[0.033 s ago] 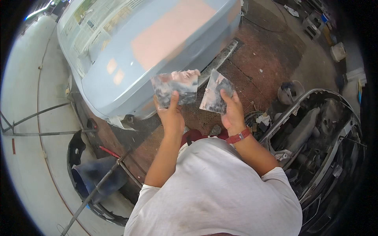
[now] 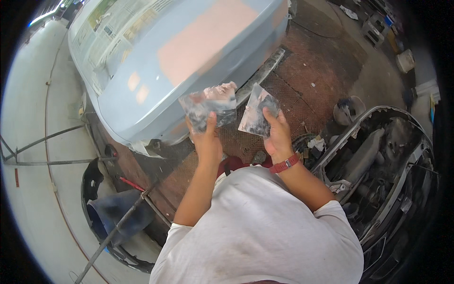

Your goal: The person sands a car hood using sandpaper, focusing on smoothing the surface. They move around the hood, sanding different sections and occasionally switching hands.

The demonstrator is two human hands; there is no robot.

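A white short-sleeved shirt (image 2: 255, 222) is worn with a red wristband (image 2: 285, 164).

Fingers behind plates, edges cropped
Most fingers of the person's left hand (image 2: 206, 142) are hidden behind the wide plate (image 2: 208, 109), and most of the right hand's (image 2: 279, 135) behind the narrower plate (image 2: 254, 114); the white shirt (image 2: 257, 227) covers the legs and is cut by the lower edge, the upper edge crops the pale blue car body (image 2: 142, 104), print on the masking paper (image 2: 130, 28) is blurred, and small items at upper right are too dark to tell.
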